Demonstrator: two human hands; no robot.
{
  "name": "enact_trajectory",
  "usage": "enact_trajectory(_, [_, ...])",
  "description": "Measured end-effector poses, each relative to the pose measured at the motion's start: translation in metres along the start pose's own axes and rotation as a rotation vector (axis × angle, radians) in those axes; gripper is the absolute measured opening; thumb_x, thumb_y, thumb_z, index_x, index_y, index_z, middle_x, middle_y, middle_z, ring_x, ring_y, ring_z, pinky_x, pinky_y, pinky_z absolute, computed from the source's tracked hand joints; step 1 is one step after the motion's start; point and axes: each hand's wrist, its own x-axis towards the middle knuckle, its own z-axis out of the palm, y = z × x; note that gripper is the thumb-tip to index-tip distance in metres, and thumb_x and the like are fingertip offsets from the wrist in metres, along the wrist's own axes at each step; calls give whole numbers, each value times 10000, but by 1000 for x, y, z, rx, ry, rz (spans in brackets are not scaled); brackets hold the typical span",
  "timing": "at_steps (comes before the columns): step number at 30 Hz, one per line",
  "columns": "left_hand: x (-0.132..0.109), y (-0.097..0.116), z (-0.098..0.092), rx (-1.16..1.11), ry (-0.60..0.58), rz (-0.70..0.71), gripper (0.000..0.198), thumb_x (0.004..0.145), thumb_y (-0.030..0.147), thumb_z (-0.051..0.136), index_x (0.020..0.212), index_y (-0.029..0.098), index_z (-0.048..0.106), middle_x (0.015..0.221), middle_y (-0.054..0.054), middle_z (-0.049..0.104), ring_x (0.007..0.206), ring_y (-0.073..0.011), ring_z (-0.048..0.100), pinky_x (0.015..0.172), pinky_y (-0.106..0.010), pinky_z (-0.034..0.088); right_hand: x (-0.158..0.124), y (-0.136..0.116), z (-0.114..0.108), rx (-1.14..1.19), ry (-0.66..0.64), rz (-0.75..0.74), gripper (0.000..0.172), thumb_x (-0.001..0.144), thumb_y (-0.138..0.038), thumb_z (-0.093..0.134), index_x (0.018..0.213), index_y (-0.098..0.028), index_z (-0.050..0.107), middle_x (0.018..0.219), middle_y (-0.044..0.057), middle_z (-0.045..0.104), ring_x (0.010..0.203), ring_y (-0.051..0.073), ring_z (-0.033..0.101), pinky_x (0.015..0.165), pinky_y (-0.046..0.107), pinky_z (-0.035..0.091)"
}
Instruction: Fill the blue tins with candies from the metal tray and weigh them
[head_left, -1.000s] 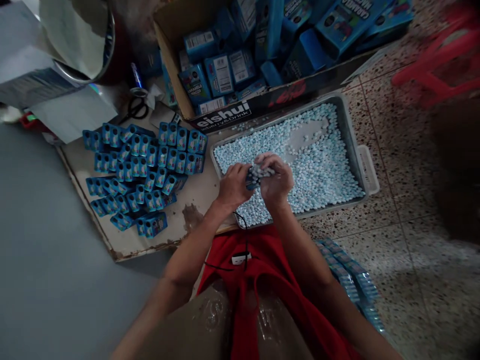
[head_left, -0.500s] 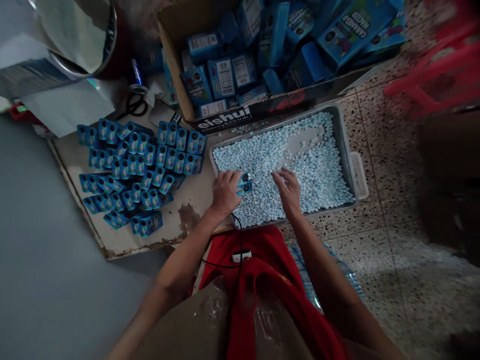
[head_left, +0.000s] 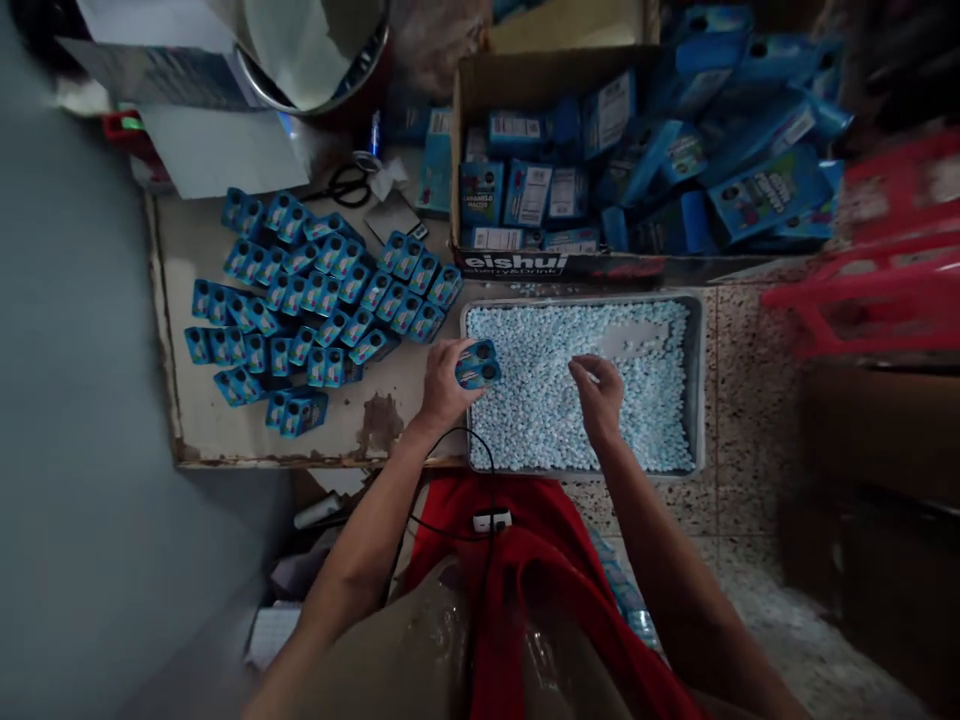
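My left hand [head_left: 445,388] is closed around a pair of small blue boxes [head_left: 478,365], held over the left edge of a grey tray [head_left: 699,390]. Dark round spots, perhaps openings, show on the boxes' upward faces. Small pale blue and white candies [head_left: 540,420] cover most of the tray. Above them is my right hand [head_left: 600,400], its thumb and fingers drawn together in a pinch; whatever lies between the fingertips is too small to make out. Similar small blue boxes [head_left: 300,290] stand in packed rows on the table, left of my left hand.
Behind the tray stands a cardboard carton [head_left: 660,265] full of larger blue boxes. Scissors [head_left: 349,185], a blue can [head_left: 373,135] and a large pot [head_left: 375,70] are at the back left. A red plastic stool [head_left: 862,290] is on the right. A black cable [head_left: 450,432] hangs by my left wrist.
My view has turned and shifted, so the table and carton look straighter. The white candy seen at the held boxes earlier no longer shows. My right hand's fingers have drawn closer together.
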Motion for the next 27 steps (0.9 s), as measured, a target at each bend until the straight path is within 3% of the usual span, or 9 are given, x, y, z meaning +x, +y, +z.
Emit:
enact_trajectory(4, [-25,-14,-26,114,94,-159,692,781,218,944,1406,238,649,1336,-140,694,1312,-354,686,1188,-506,580,10,-15,7,-53,-35,-105,424,872,-624,752,1031,-234,787,1232,140,712,1212,337,690,1014,527,600])
enact_trajectory(8, [-69,-58,-52,149,243,-389,686,768,322,945,1362,231,613,1300,-142,681,1289,-381,684,1175,-567,580,39,-52,15,-171,18,-384,367,964,-580,699,1123,-258,776,1309,158,707,1320,365,659,1117,595,572])
enact_trajectory(11, [-82,-95,-56,143,427,-524,660,766,364,914,1329,250,590,1260,-116,663,1279,-384,677,1195,-622,556,83,-96,24,-250,-11,-583,256,1030,-485,657,1132,-280,770,1292,147,732,1323,359,660,1178,587,548])
enact_trajectory(14, [-78,-118,-51,118,537,-616,650,760,398,918,1298,252,584,1240,-117,652,1301,-405,662,1225,-655,525,146,-139,47,-360,-143,-645,210,1018,-368,691,1168,-245,770,1218,141,744,1220,349,694,1129,536,565])
enact_trajectory(18, [-78,-110,-54,202,563,-656,819,743,427,987,1412,183,583,1414,-225,622,1435,-491,590,1266,-722,461,230,-173,97,-493,-216,-565,369,1015,-380,750,1225,-76,745,1326,207,699,1301,344,637,1164,495,477])
enact_trajectory(20, [-74,-92,-64,309,578,-571,728,822,476,967,1400,176,642,1477,-253,609,1459,-506,576,1274,-749,435,256,-179,121,-578,-235,-493,466,1023,-451,733,1207,-22,714,1394,248,662,1399,376,574,1198,510,426])
enact_trajectory(23, [-28,-56,-82,324,503,-268,281,1024,423,794,1239,247,755,1320,-167,721,1300,-403,689,1209,-635,533,269,-179,146,-688,-259,-439,500,858,-367,930,1184,-79,684,1479,291,630,1444,459,539,1215,598,418])
enact_trajectory(25, [42,-33,-90,288,396,-46,156,1072,349,718,1198,278,778,1179,-115,771,1189,-350,728,1159,-556,572,267,-176,152,-679,-256,-448,528,751,-224,977,1167,-135,663,1494,290,627,1430,486,548,1197,647,439])
enact_trajectory(27, [134,-11,-89,323,287,110,197,1078,259,660,1232,287,781,1207,-110,788,1234,-341,719,1198,-538,545,261,-173,152,-618,-270,-464,471,761,-153,908,1152,-168,646,1433,250,661,1372,453,590,1171,626,469])
